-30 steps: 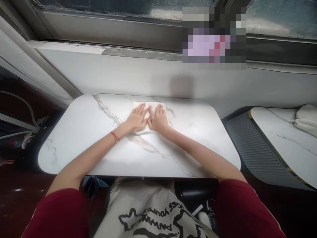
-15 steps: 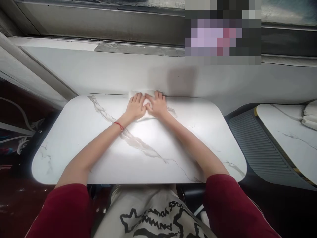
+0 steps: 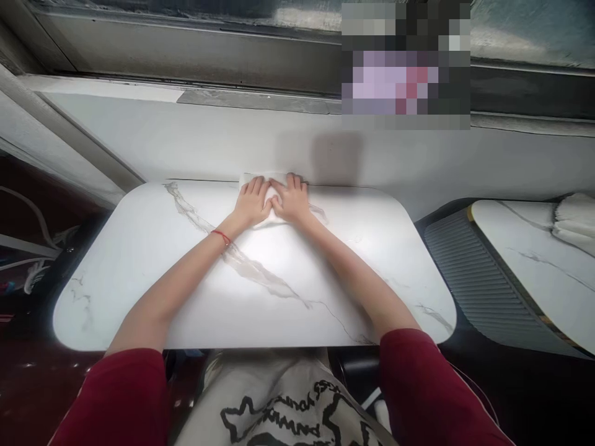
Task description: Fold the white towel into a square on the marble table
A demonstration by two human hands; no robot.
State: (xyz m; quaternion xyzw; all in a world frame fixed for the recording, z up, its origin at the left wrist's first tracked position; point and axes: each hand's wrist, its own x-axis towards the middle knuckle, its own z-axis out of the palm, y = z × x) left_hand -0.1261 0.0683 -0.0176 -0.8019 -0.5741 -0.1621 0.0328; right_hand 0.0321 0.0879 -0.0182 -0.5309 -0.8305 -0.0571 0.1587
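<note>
A white cloth (image 3: 271, 191) lies spread at the far edge of the white marble-patterned table (image 3: 199, 310), against the wall. My left hand (image 3: 251, 201) presses flat on its left part, fingers stretched forward. Beside it, my right hand (image 3: 294, 201) rests flat on the right part, with fingers extended and spread. My two thumbs meet or nearly touch in the middle, and the index fingertips point toward each other. Both hands cover much of the cloth; a strip shows beyond the fingertips and another below the palms.
Behind the table stands a pale wall (image 3: 209, 145) below a window ledge (image 3: 260, 102). To the right are a grey ribbed panel (image 3: 483, 279) and a second marble-patterned surface (image 3: 543, 272) with a folded white fabric bundle (image 3: 576, 220). White cables (image 3: 35, 275) hang at the left.
The view has shifted slightly, so the table and arms appear a little lower and further left. My hands keep the same place and pose on the cloth.
</note>
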